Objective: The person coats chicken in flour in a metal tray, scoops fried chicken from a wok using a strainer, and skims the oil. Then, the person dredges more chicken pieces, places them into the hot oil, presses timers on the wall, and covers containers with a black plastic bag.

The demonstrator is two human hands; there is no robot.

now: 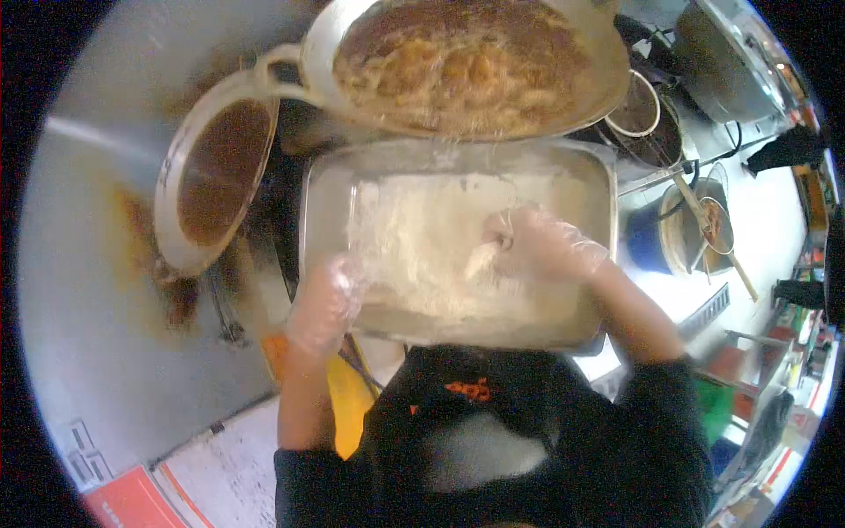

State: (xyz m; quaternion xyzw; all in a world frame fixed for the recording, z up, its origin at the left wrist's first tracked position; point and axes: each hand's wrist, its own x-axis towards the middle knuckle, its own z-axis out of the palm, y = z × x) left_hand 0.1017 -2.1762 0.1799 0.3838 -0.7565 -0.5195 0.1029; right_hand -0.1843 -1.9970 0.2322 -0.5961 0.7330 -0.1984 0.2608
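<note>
A deep rectangular metal tray (613, 211) lies in front of me with pale, flour-like powder (414, 238) across its bottom. My right hand (546, 242), in a clear plastic glove, is over the right half of the tray. Its fingers are closed on a white-coated piece of food (481, 261), whose kind I cannot make out. My left hand (326, 304), also gloved, is curled at the tray's left front rim and appears to grip it; its fingertips are blurred.
Behind the tray, a large wok (321, 44) holds bubbling oil with browned pieces frying. At left stands a second wok (167, 202) with dark brown liquid. To the right are a round strainer (656, 123), a blue bucket (647, 238) and a long-handled skimmer (744, 277).
</note>
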